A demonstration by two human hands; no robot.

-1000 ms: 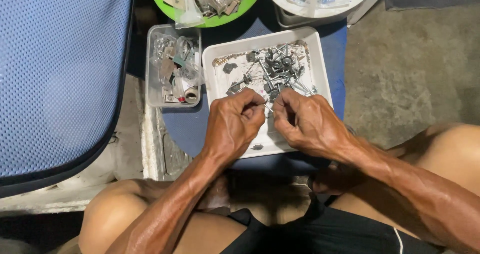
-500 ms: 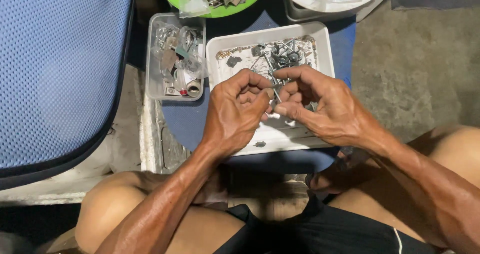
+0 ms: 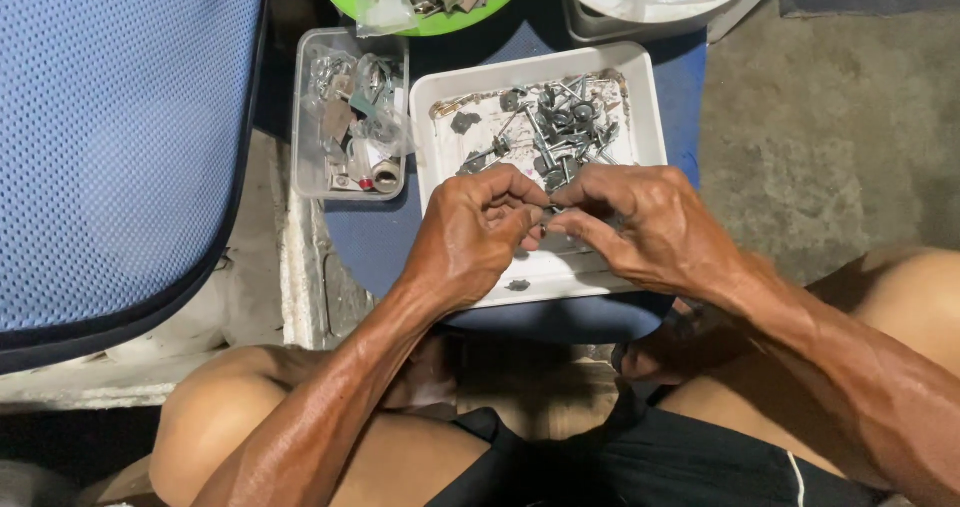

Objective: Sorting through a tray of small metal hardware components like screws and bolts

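head-worn view, straight down, close over tray (image 3: 640,97)

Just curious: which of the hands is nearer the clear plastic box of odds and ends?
Left. The left hand is just right of the clear box; the right hand lies farther right.

The far half of the white square plastic tray (image 3: 648,117) is taken by a heap of grey metal screws with washers (image 3: 560,127); a bare strip of tray floor is left only along the near edge, where one small dark piece (image 3: 517,286) is lying. The space above the middle of the tray is closed by the left hand (image 3: 470,237) and the right hand (image 3: 640,227), which are met fingertip to fingertip. On the left the tray is bordered closely by a clear rectangular plastic box of small parts (image 3: 350,127). Beyond it, a green round bowl (image 3: 430,22) and a white round bowl (image 3: 640,9) are standing. Bare grey concrete floor (image 3: 820,127) is found to the right.
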